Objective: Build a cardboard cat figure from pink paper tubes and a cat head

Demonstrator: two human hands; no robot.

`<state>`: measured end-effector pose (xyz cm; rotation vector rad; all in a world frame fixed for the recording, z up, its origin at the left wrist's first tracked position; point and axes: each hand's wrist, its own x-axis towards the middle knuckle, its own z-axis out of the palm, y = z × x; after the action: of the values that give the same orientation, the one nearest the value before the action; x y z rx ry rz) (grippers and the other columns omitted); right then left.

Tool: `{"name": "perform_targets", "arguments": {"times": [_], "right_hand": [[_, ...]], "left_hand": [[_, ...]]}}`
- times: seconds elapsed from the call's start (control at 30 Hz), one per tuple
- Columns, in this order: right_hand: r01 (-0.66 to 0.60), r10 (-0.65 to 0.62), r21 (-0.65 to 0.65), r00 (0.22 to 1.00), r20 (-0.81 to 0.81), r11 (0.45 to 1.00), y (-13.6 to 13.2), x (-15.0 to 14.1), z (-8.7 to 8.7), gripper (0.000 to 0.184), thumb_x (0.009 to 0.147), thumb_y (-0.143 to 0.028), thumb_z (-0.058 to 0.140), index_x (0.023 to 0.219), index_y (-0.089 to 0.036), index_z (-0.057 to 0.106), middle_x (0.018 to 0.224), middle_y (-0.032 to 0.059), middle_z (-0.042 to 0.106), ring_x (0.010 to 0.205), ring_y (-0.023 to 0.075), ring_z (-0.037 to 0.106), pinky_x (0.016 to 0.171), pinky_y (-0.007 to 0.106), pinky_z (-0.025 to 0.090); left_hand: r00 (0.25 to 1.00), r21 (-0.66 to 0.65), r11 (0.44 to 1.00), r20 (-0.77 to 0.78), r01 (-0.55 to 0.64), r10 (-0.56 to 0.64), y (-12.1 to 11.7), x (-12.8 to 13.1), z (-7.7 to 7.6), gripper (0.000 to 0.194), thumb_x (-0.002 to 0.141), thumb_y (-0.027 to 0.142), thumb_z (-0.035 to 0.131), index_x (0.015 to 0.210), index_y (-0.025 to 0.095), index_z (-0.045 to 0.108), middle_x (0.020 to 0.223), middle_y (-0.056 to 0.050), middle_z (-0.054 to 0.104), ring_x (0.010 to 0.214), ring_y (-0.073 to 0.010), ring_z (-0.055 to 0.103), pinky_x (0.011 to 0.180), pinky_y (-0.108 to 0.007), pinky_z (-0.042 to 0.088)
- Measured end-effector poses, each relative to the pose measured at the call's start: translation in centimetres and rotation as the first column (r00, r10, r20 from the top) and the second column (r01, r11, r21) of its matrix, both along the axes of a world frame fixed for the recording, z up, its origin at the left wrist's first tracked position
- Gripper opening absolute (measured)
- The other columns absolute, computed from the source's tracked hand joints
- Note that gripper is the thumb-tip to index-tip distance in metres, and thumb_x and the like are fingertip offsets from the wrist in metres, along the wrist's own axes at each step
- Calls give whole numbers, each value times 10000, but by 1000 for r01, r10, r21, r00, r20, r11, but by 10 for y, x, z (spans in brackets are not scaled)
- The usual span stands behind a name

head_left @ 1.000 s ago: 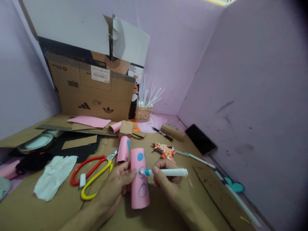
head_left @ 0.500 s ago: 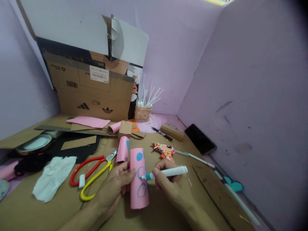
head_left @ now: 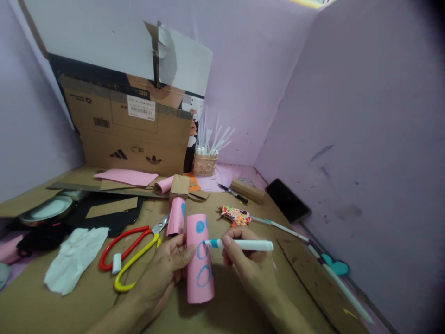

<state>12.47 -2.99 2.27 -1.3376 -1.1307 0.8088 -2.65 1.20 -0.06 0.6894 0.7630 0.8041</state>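
Note:
My left hand (head_left: pixel 166 264) grips a pink paper tube (head_left: pixel 200 292) from its left side, thumb on the front. The tube carries one filled blue dot near the top and two blue ring outlines below it. Between the fingers of my right hand (head_left: pixel 246 260) is a white marker (head_left: pixel 253 245) with a blue tip, which touches the upper right of the middle ring. Left of the tube lie scissors (head_left: pixel 146 250) with one red and one yellow handle, and a small white marker cap (head_left: pixel 117 263) rests on the red handle.
Behind the tube is another pink tube (head_left: pixel 177 215) beside a small cardboard block (head_left: pixel 180 186). A crumpled white tissue (head_left: pixel 74 260) lies at left. To the right are a patterned paper piece (head_left: pixel 236 215), a black pen (head_left: pixel 232 193) and a phone (head_left: pixel 288 200). A large cardboard box (head_left: pixel 132 134) stands at the back.
The marker tip has moved up the right side of the middle ring, and my right hand has shifted slightly up. The left hand keeps its hold on the tube.

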Motion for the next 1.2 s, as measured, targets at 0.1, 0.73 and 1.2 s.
{"name": "perform_targets", "arguments": {"times": [0.1,0.73,1.2], "right_hand": [[-8,8,-13,1000,24,1000,0,1,0,256,775,-399,565,642,-182,542,459,-35,511,404,94,439,420,210,329],[-63,65,-27,993,99,998,-2,2,2,238,753,-369,549,617,-174,553,443,-32,517,409,93,426,425,209,317],[-47,45,25,997,59,999,-1,7,1,251,780,-399,552,668,-176,569,478,-22,532,420,107,467,430,217,340]], "left_hand": [[1000,16,1000,14,6,-6,0,0,1,400,653,273,773,1015,148,659,814,-76,712,678,-155,623,659,-270,494],[1000,11,1000,25,2,-3,-1,0,1,435,621,314,795,1001,149,664,792,-67,698,665,-144,605,652,-266,497],[1000,31,1000,17,7,-7,-1,-1,0,294,687,248,748,951,138,680,813,-59,693,707,-133,612,673,-233,486]]}}
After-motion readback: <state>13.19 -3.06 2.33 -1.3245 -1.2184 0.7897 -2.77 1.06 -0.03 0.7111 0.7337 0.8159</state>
